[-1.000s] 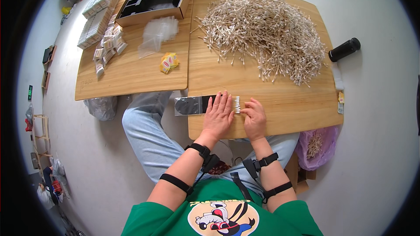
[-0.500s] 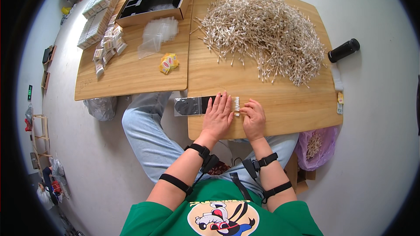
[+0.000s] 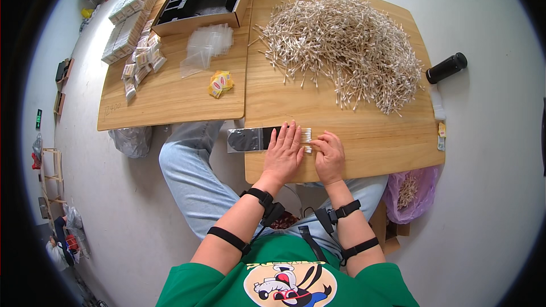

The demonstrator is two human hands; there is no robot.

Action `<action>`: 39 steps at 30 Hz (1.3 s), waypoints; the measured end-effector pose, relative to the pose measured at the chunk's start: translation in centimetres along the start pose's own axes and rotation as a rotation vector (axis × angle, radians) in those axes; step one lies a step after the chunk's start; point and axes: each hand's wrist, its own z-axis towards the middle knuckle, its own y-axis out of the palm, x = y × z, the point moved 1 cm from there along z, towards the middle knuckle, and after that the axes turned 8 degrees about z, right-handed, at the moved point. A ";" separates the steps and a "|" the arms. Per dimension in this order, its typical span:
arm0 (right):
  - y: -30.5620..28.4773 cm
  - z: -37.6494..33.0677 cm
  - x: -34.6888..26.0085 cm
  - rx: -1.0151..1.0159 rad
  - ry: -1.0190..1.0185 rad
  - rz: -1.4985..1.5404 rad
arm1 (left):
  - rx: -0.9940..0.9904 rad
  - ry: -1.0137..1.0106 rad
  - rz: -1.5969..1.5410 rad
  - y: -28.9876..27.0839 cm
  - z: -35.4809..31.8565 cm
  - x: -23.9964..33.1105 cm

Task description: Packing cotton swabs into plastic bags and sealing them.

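Left hand (image 3: 284, 150) lay palm down with the fingers stretched out, its grip open and, as far as could be judged, pressing rather than grasping. Under it ran a matt black rectangular panel (image 3: 269, 136), joined at the left by a flat, clear plastic pouch (image 3: 245, 140); whether the panel sat inside the pouch could not be told. Thin white-tipped cotton swabs (image 3: 306, 135) poked out in a row past the fingers on the right, a few lower ones set a little apart. Right hand (image 3: 330, 156) was curled just beside those tips, thumb and forefinger drawn together; could not tell whether that grip had a swab in it. All this lay at the near left corner of the pale wooden surface (image 3: 375, 142), the pouch's left end jutting past the edge. Farther back stood a broad heap of loose swabs (image 3: 341, 45), well apart from the hands. Risks noted: round sticks would likely roll out of line if the left palm eased or pressed unevenly; a sideways nudge from the right fingertips could skew neighbouring tips; a crooked stick beneath the palm might go unnoticed; the overhanging pouch, if knocked by a forearm, could drag the row askew.
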 end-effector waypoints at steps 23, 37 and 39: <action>0.1 0.1 -0.1 -0.032 0.018 -0.042 | 0.016 0.000 -0.009 0.1 0.0 0.0; 0.3 0.2 0.0 -0.052 0.012 -0.115 | -0.010 0.002 -0.007 0.0 0.0 0.0; 0.3 0.2 0.0 -0.044 0.008 -0.107 | -0.009 0.002 -0.010 0.0 0.0 0.0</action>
